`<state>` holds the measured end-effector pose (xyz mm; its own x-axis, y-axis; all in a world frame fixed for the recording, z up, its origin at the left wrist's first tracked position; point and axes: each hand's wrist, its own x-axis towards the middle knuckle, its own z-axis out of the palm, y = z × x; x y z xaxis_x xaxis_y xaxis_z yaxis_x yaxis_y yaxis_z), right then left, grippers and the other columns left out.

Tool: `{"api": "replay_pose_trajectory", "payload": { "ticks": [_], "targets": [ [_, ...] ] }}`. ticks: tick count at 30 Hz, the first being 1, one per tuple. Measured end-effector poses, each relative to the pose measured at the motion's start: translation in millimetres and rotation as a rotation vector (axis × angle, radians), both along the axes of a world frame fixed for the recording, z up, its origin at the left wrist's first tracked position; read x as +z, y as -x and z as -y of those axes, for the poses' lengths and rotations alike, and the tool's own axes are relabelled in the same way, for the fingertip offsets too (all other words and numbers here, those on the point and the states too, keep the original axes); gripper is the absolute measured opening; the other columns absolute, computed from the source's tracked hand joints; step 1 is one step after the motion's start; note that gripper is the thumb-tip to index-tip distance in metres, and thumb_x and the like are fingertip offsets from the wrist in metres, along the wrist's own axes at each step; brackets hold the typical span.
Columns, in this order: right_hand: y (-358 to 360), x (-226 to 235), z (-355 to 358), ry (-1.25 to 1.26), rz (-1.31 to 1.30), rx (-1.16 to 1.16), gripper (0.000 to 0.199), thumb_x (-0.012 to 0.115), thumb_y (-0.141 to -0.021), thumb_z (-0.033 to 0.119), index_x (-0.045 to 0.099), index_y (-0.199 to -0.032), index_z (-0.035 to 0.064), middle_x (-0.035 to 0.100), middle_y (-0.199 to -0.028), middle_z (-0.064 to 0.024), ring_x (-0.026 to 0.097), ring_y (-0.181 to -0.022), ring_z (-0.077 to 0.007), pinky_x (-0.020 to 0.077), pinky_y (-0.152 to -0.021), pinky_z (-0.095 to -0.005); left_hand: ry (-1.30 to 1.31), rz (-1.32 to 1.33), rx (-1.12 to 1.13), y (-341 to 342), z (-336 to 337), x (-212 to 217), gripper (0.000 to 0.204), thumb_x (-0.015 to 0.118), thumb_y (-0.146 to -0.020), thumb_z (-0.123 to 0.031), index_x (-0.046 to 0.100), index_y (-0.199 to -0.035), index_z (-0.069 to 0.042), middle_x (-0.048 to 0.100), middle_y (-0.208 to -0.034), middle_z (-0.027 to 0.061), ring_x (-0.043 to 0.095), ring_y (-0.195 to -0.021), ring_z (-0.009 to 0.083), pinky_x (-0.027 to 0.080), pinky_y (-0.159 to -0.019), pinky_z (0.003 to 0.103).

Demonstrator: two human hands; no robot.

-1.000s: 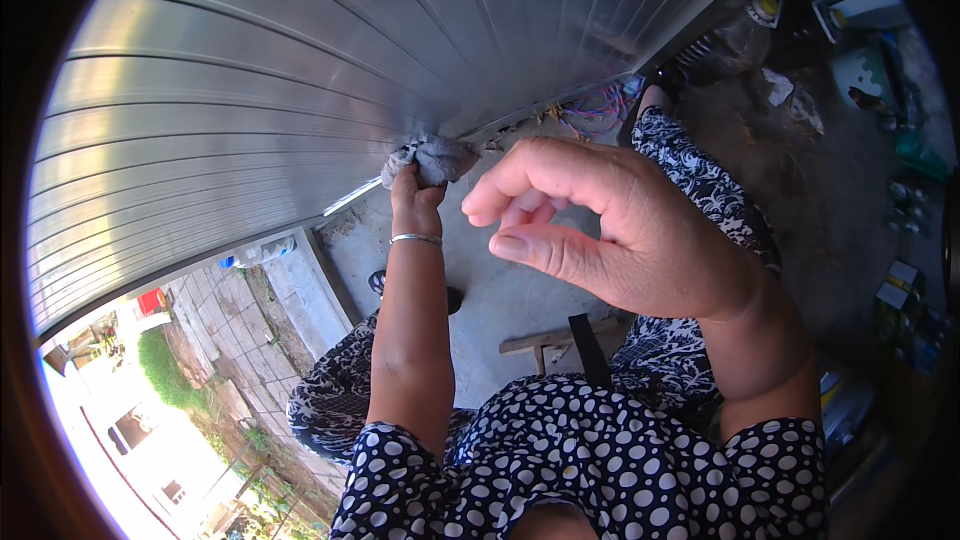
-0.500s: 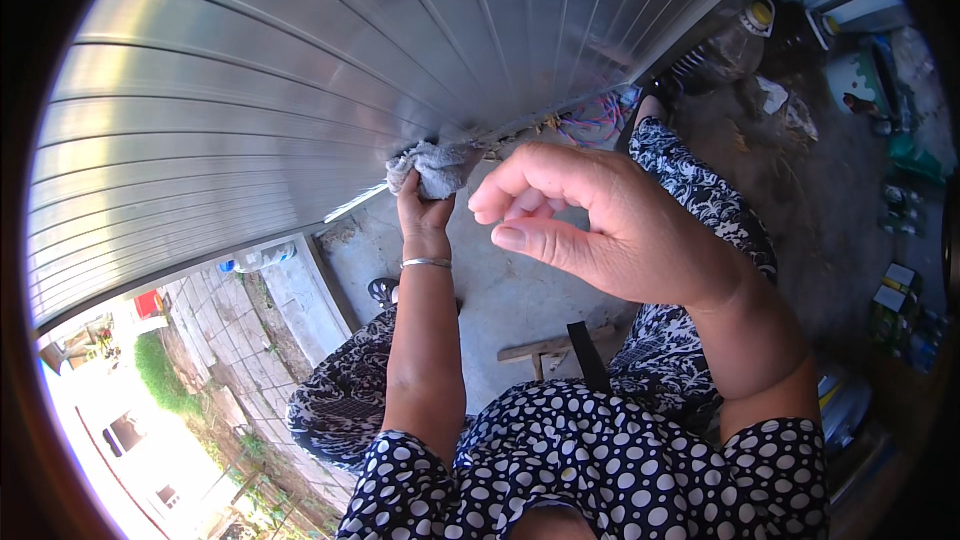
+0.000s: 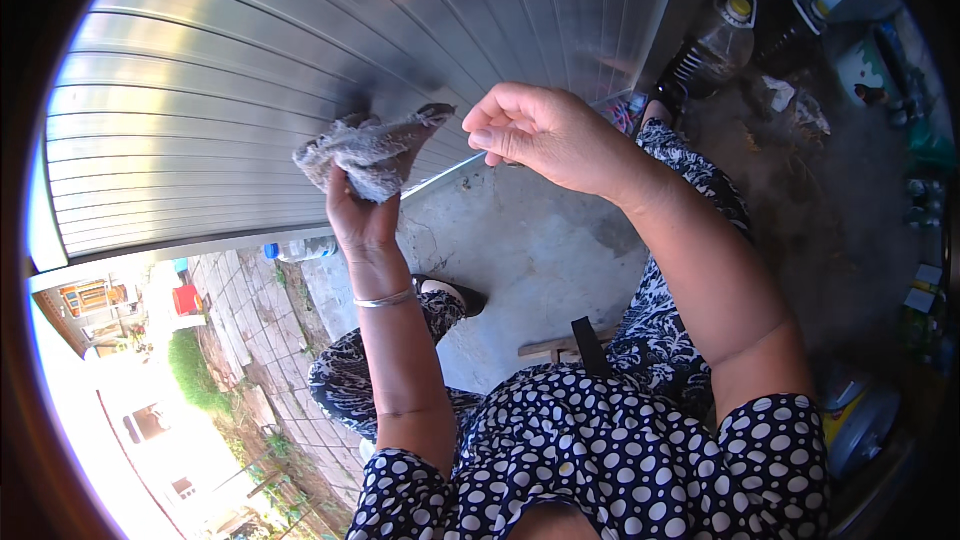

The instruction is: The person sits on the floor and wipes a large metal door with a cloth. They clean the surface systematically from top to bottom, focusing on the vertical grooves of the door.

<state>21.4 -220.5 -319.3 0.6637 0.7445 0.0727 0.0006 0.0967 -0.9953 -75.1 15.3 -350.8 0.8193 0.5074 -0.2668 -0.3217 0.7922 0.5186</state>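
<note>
My left hand (image 3: 362, 219) grips a crumpled grey cloth (image 3: 372, 152), its fingers mostly hidden behind the folds. The cloth is raised in front of the ribbed metal door (image 3: 230, 130); whether it touches the surface, I cannot tell. One darker corner of the cloth points toward my right hand (image 3: 540, 135). That hand hangs in the air just right of the cloth, fingers loosely curled and thumb a little apart, with nothing visible in it.
Below lies a concrete floor (image 3: 500, 230) with a small wooden stool (image 3: 560, 345) partly under me. Large plastic jugs (image 3: 725, 35) and scattered bottles line the right side. A clear bottle with a blue cap (image 3: 300, 250) lies by the doorway, beside brick paving (image 3: 250, 330).
My left hand has moved left with the cloth, which now spreads wider. My right hand has shifted up and slightly left, and its fingers have drawn closer to the thumb.
</note>
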Motion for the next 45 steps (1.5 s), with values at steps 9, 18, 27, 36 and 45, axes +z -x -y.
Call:
{"api": "replay_pose_trajectory", "payload": {
  "ticks": [9, 18, 27, 36, 45],
  "targets": [
    [-5, 4, -1, 0.115, -0.026, 0.029, 0.021, 0.059, -0.093, 0.018, 0.06, -0.106, 0.0011, 0.064, -0.099, -0.0083, 0.063, -0.086, -0.0144, 0.0527, -0.078, -0.0272, -0.22, 0.416, -0.32, -2, -48, 195, 0.039, 0.047, -0.097, -0.017, 0.044, -0.129, 0.007, 0.05, -0.128, 0.0268, 0.049, -0.122, 0.0352, 0.037, -0.108, 0.049],
    [-7, 8, 5, 0.078, -0.028, 0.026, 0.023, 0.06, -0.093, 0.019, 0.06, -0.105, -0.0006, 0.064, -0.097, -0.0082, 0.062, -0.084, -0.014, 0.0517, -0.076, -0.0264, -0.42, -0.134, 0.163, -30, 8, 120, 0.044, 0.048, -0.095, -0.036, 0.049, -0.129, -0.009, 0.053, -0.129, 0.0146, 0.05, -0.12, 0.0326, 0.04, -0.1, 0.056],
    [3, 7, 9, -0.026, 0.068, 0.005, 0.023, 0.06, -0.094, 0.019, 0.059, -0.103, -0.0011, 0.064, -0.094, -0.0061, 0.061, -0.084, -0.0117, 0.0509, -0.077, -0.0261, -0.059, -0.392, 0.003, -31, -10, -43, 0.03, 0.044, -0.096, -0.024, 0.057, -0.117, -0.008, 0.063, -0.114, 0.0082, 0.058, -0.109, 0.026, 0.044, -0.099, 0.047],
    [7, 23, 18, 0.024, 0.029, 0.051, 0.017, 0.062, -0.092, 0.012, 0.059, -0.102, -0.0011, 0.063, -0.097, -0.0056, 0.062, -0.091, -0.0128, 0.0513, -0.082, -0.0261, 0.164, -0.432, -0.165, -31, -19, -166, 0.027, 0.047, -0.096, -0.024, 0.058, -0.115, -0.009, 0.062, -0.116, 0.0079, 0.058, -0.11, 0.0263, 0.043, -0.1, 0.049],
    [8, 21, 11, -0.049, 0.195, 0.016, 0.017, 0.067, -0.086, 0.01, 0.057, -0.096, -0.0002, 0.063, -0.088, -0.0103, 0.064, -0.079, -0.0177, 0.0528, -0.069, -0.0295, 0.371, -0.688, -0.052, -43, -25, -290, 0.028, 0.047, -0.095, -0.022, 0.058, -0.117, -0.009, 0.061, -0.118, 0.0091, 0.056, -0.113, 0.0282, 0.042, -0.101, 0.051]
  ]
}}
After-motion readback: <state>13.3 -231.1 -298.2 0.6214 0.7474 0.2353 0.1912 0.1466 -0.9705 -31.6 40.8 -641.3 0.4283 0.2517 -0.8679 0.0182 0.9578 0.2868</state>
